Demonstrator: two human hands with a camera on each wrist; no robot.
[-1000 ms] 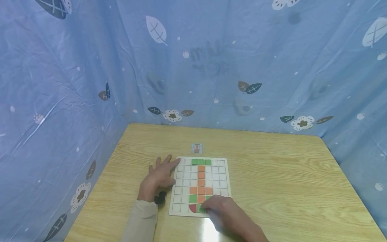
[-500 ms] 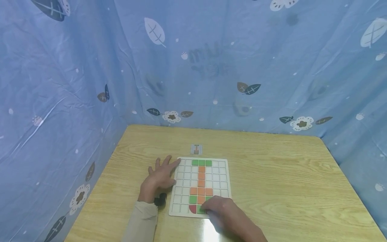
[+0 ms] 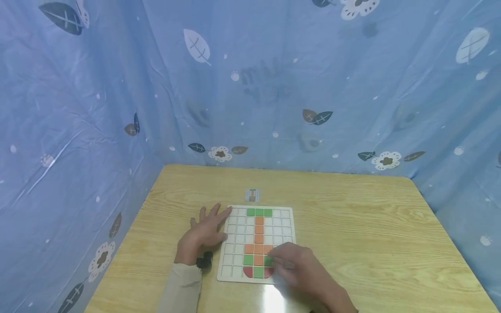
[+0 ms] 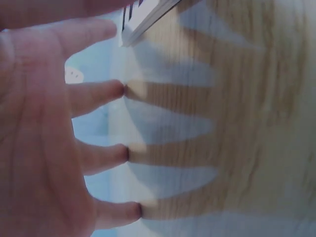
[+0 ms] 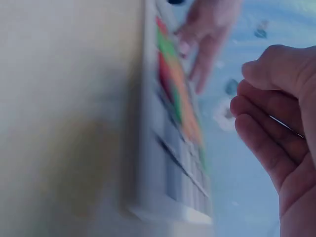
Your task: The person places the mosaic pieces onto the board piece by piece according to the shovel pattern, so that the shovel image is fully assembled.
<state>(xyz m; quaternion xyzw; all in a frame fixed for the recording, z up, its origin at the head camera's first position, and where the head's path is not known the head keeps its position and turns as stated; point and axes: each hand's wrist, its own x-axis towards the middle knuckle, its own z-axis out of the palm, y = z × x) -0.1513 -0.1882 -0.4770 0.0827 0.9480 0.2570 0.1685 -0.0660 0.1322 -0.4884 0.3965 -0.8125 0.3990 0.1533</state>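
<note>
A white gridded board (image 3: 239, 238) lies on the table, patterned with coloured tiles. Orange tiles (image 3: 258, 229) run down its middle column below a green row (image 3: 259, 212). Along the bottom, a green tile (image 3: 258, 272) sits between two rounded red tiles (image 3: 248, 272). My left hand (image 3: 203, 234) spreads its fingers at the board's left side, index fingertip and thumb at the edge. In the left wrist view, fingertips (image 4: 118, 153) rest on the wood. Over the lower right of the board, my right hand (image 3: 303, 267) has loosely bent fingers (image 5: 261, 143) and nothing between them and the thumb.
A small picture card (image 3: 252, 195) with a similar pattern lies behind the board. A black device (image 3: 204, 260) is at the left wrist. Blue patterned curtains (image 3: 250, 95) enclose the wooden table (image 3: 352, 226) at the back and sides.
My right hand has drawn back up and right from the bottom row, uncovering the right red tile. The left hand keeps its place at the board's edge; the head view has tilted slightly.
</note>
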